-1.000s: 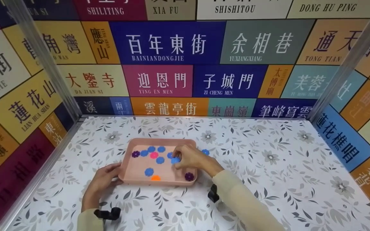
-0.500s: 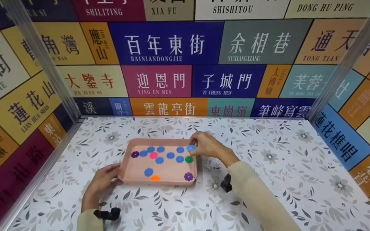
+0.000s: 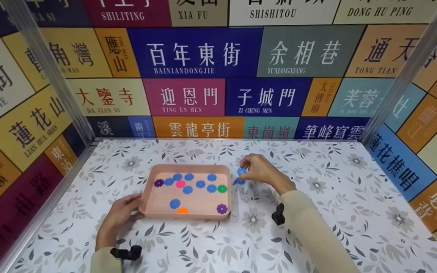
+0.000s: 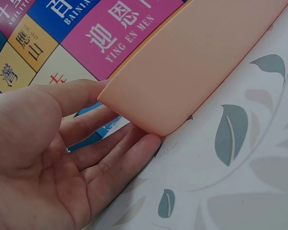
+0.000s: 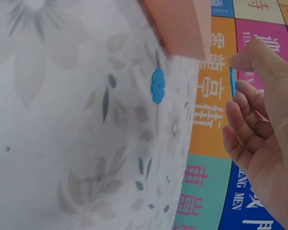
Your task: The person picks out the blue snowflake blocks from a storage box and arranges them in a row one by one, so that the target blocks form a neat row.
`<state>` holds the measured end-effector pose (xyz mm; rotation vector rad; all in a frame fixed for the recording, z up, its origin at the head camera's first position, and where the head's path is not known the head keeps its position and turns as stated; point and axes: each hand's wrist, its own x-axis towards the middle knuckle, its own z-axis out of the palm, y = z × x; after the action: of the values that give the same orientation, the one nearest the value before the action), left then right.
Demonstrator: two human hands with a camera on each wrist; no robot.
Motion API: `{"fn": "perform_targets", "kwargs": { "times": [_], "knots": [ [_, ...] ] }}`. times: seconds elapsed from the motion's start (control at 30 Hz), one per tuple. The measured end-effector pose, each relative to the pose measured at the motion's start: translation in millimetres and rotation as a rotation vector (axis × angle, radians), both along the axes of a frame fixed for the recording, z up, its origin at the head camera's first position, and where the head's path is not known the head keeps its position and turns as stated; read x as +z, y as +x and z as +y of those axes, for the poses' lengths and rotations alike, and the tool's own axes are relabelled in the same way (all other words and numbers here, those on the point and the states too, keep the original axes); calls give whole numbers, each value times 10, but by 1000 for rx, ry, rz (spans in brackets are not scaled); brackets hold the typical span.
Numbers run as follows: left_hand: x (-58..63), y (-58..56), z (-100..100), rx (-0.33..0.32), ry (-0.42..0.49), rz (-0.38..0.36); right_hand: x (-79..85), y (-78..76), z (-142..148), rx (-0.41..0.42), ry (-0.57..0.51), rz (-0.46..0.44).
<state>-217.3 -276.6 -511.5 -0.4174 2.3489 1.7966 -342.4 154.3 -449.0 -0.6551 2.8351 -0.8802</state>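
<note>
My right hand (image 3: 260, 168) pinches a blue flower-shaped plastic piece (image 3: 242, 171) between thumb and fingers, just right of the pink tray (image 3: 188, 217). The right wrist view shows this held blue piece (image 5: 233, 82) edge-on. Below it, a second blue flower piece (image 3: 240, 181) lies on the patterned tabletop. My left hand (image 3: 124, 206) holds the tray's left end; in the left wrist view, its thumb and fingers (image 4: 134, 158) meet the tray's corner, their tips partly hidden. Inside the tray lie several blue pieces (image 3: 175, 203), with a green piece (image 3: 222, 188) near the right wall.
Also in the tray are a pink piece (image 3: 180, 184), an orange piece (image 3: 182, 211) partly hidden by the front wall, and two purple pieces, one at the lower right (image 3: 222, 209). Panels printed with characters stand behind the table (image 3: 317, 227) and at both sides.
My right hand has moved right, carrying the blue piece out over the tray's right wall to above the table. The green piece has come into sight. My left hand stays at the tray.
</note>
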Motion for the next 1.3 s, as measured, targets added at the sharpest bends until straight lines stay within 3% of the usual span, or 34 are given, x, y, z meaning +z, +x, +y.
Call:
{"fn": "perform_targets", "kwargs": {
  "times": [0.2,0.37,0.63,0.87,1.3],
  "knots": [
    [8,-7,-2,3,-7,-15,-135,-23,120,-47,28,1],
    [-2,-10,-2,5,-10,-36,-215,-38,167,-97,36,-53],
    [-5,-10,-8,-1,6,-15,-361,-30,219,-117,31,-64],
    [-5,-3,2,-4,0,-21,-448,-28,237,-175,36,-118],
    [-11,-11,5,3,6,-9,-548,-37,278,-192,-18,-102]
  ]
}}
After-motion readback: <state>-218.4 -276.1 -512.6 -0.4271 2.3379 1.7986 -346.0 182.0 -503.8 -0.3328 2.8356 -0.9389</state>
